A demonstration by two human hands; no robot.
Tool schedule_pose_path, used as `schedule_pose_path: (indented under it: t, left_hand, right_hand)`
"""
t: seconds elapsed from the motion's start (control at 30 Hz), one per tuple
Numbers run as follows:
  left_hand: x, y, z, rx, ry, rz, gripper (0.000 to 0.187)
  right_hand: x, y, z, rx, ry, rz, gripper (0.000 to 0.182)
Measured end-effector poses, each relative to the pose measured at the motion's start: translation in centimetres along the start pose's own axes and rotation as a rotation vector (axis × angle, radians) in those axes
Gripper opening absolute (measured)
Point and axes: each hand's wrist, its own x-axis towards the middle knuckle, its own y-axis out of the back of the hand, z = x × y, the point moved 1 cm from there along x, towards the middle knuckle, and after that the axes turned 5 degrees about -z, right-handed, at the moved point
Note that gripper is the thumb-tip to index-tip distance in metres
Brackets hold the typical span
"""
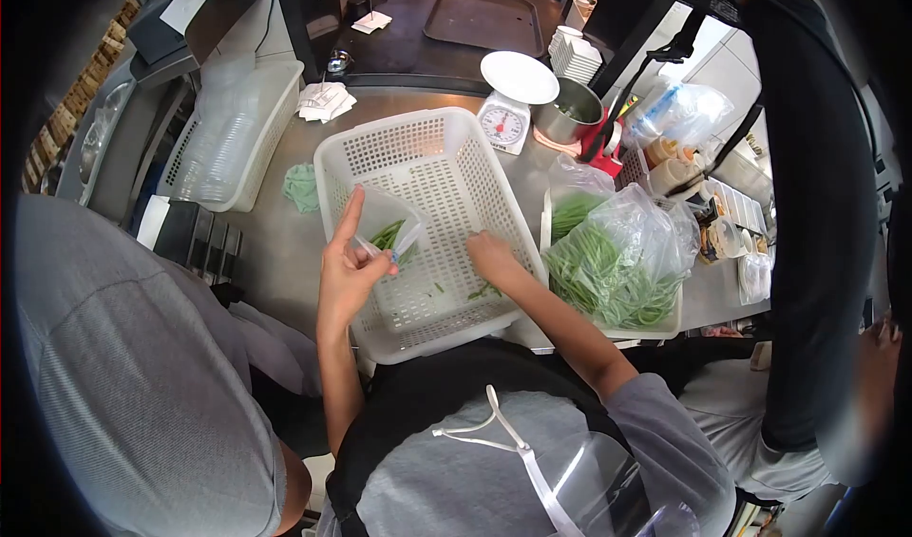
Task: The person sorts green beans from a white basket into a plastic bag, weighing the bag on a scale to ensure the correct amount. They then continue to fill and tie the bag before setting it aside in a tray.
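My left hand [349,281] pinches the edge of a small clear plastic bag [410,222] between the thumb and folded fingers, with the index finger pointing up. Cut green vegetable pieces [387,235] lie inside that bag. Over the right side of a white perforated basket [404,333], my right hand [491,257] has its fingers curled together; whatever they hold, if anything, is hidden. A few loose green bits [484,291] lie on the basket floor below it.
Right of the basket, large clear bags of long greens [608,276] fill a white tray [670,323]. A scale [503,124] and a metal pot [568,110] stand behind. At left are a container basket [252,181] and a green cloth [300,188]. People stand close on both sides.
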Motion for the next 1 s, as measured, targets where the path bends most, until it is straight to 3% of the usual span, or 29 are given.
schedule_pose_path:
  t: [0.23,0.53,0.63,0.7,0.8,0.93,1.0]
  left_hand:
    - [-0.3,0.5,-0.1,-0.004,0.011,-0.015,0.074]
    - [-0.7,0.9,-0.1,-0.052,0.035,-0.042,0.077]
    - [-0.7,1.0,-0.1,-0.039,0.033,-0.042,0.077]
    - [-0.8,1.0,-0.1,-0.031,0.044,-0.046,0.078]
    - [-0.4,0.7,0.0,-0.018,0.069,-0.064,0.078]
    - [0.3,0.5,0.2,-0.012,0.087,-0.086,0.077]
    - [0.3,0.6,0.2,-0.026,0.074,-0.070,0.076]
  right_hand:
    - [0.1,-1.1,-0.7,0.049,-0.147,-0.110,0.010]
    - [1.0,-0.9,0.1,0.015,-0.030,-0.222,0.014]
    - [1.8,4.5,0.2,0.380,0.089,-0.218,0.020]
    - [0.8,10.0,-1.8,0.683,0.230,0.074,0.015]
    - [-1.3,17.5,-6.2,0.791,0.361,0.254,0.014]
    - [-0.6,16.7,-9.6,0.638,0.591,0.342,0.014]
    - [-0.4,15.8,-9.1,0.556,0.507,0.396,0.022]
